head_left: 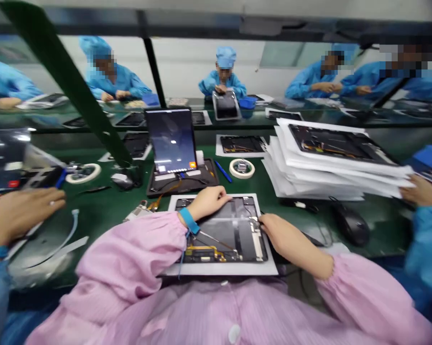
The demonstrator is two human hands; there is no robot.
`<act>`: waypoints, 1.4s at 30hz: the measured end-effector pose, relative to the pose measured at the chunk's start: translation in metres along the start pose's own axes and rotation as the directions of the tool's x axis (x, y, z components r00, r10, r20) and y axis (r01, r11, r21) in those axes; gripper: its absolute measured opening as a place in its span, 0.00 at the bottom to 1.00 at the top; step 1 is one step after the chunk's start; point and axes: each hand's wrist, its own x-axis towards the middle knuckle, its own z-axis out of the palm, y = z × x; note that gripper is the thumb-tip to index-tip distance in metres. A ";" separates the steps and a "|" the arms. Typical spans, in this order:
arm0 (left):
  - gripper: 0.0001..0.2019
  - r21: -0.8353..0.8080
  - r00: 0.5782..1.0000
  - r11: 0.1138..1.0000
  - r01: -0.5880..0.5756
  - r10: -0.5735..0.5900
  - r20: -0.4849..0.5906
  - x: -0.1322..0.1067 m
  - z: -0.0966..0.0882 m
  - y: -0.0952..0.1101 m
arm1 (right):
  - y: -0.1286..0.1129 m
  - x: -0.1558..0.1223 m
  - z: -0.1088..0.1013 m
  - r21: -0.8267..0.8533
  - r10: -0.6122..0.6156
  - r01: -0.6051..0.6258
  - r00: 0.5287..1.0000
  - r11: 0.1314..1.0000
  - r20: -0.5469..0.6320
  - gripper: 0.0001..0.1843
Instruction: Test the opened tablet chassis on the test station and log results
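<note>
An opened tablet housing lies on a white sheet in front of me, its dark inside facing up with orange flex cables along the near edge. Over its upper part is my left hand, wearing a blue wrist strap. The fingers are pinched together, and whatever they hold is too small to make out. At the housing's right edge, beside a small metallic part, my right hand has its fingers closed; their tips are partly hidden. A thin metallic strip lies slantwise across the housing.
Behind the housing stands a lit tablet screen on a dark case. A stack of white sheets with another housing on top, a tape roll, a blue pen and a black mouse surround it. Co-workers' hands reach in at both sides.
</note>
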 end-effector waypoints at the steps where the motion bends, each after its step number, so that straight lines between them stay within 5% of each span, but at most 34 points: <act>1: 0.15 -0.019 1.000 1.000 0.009 -0.008 0.025 0.001 0.000 -0.004 | 0.003 0.001 -0.002 0.007 -0.001 0.001 1.000 1.000 0.014 0.11; 7: 0.16 0.000 0.995 0.999 0.043 -0.043 0.093 -0.001 0.002 -0.009 | 0.029 0.018 -0.006 -0.045 0.273 -0.276 0.960 0.960 -0.056 0.19; 11: 0.18 0.016 0.994 0.999 0.042 -0.044 0.100 -0.002 0.001 -0.007 | 0.033 0.036 0.006 -0.022 0.212 -0.212 0.976 0.977 0.044 0.29; 16: 0.18 0.017 0.993 0.999 0.039 -0.041 0.109 -0.002 0.001 -0.007 | 0.043 0.052 0.007 -0.157 0.367 -0.358 0.930 0.921 0.035 0.29; 23: 0.18 0.022 0.993 0.999 0.043 -0.045 0.108 -0.003 0.000 -0.007 | 0.053 0.090 0.014 -0.164 0.334 -0.329 0.943 0.930 0.002 0.26; 26: 0.18 0.018 0.994 0.999 0.037 -0.039 0.105 -0.003 0.000 -0.007 | 0.049 0.092 0.003 -0.136 0.304 -0.304 0.952 0.943 -0.022 0.22; 28: 0.18 0.017 0.994 0.999 0.031 -0.033 0.105 -0.003 -0.001 -0.007 | 0.040 0.078 -0.012 0.042 0.331 -0.329 0.933 0.944 -0.144 0.18; 30: 0.18 0.022 0.994 0.999 0.031 -0.033 0.107 -0.003 -0.001 -0.007 | 0.027 0.055 -0.027 0.414 0.426 -0.314 0.879 0.854 -0.213 0.11; 31: 0.18 0.026 0.993 0.999 0.034 -0.036 0.110 -0.003 -0.001 -0.007 | 0.020 0.043 -0.032 0.607 0.480 -0.290 0.860 0.740 -0.174 0.09; 34: 0.18 0.038 0.992 0.998 0.046 -0.050 0.114 -0.003 -0.001 -0.008 | 0.002 0.012 -0.030 0.883 0.489 -0.345 0.857 0.319 0.159 0.13; 36: 0.18 0.042 0.992 0.998 0.050 -0.055 0.113 -0.002 -0.001 -0.008 | -0.005 0.002 -0.019 0.900 0.445 -0.411 0.840 0.146 0.311 0.16; 38: 0.18 0.047 0.992 0.998 0.049 -0.054 0.111 -0.002 0.000 -0.008 | -0.008 -0.001 -0.007 0.899 0.440 -0.430 0.825 0.081 0.355 0.17; 42: 0.19 0.049 0.992 0.997 0.051 -0.057 0.116 -0.002 -0.001 -0.008 | -0.011 0.002 0.005 0.888 0.436 -0.449 0.821 0.099 0.367 0.16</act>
